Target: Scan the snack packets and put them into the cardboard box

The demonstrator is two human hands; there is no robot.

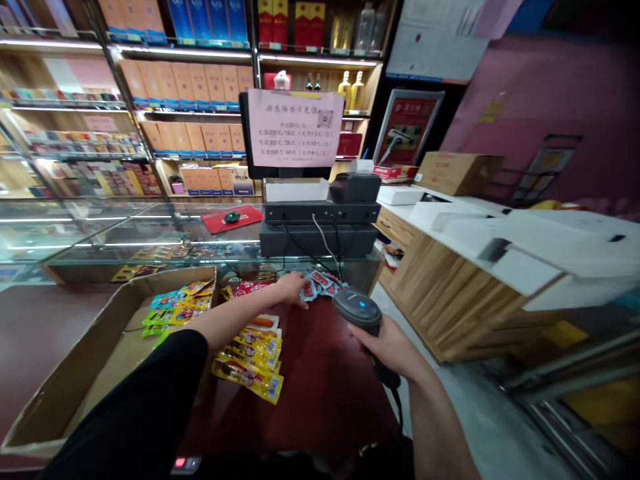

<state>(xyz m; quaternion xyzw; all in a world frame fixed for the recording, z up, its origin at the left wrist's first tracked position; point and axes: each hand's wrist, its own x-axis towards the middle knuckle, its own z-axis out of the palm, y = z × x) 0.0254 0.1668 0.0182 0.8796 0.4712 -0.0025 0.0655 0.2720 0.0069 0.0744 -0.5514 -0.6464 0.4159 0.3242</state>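
Observation:
My right hand (393, 343) is wrapped round the grip of a black barcode scanner (357, 308); a small blue light shows on its head, and a cord hangs below. At the far side of the dark red tabletop my left hand (293, 288) reaches to the left edge of a pile of small blue and red packets (323, 285). Its thumb and fingers are apart, and nothing shows held between them. Beneath my left forearm lie red packets (250, 288). Several yellow snack packets (250, 377) overlap in a row nearer me.
A shallow cardboard box (95, 373) with blue, green and yellow packets stands at left. Behind the table are a glass display counter (125, 233) and a black cash register (320, 237) with a pink sign (297, 130). A wooden cabinet (440, 293) stands at right.

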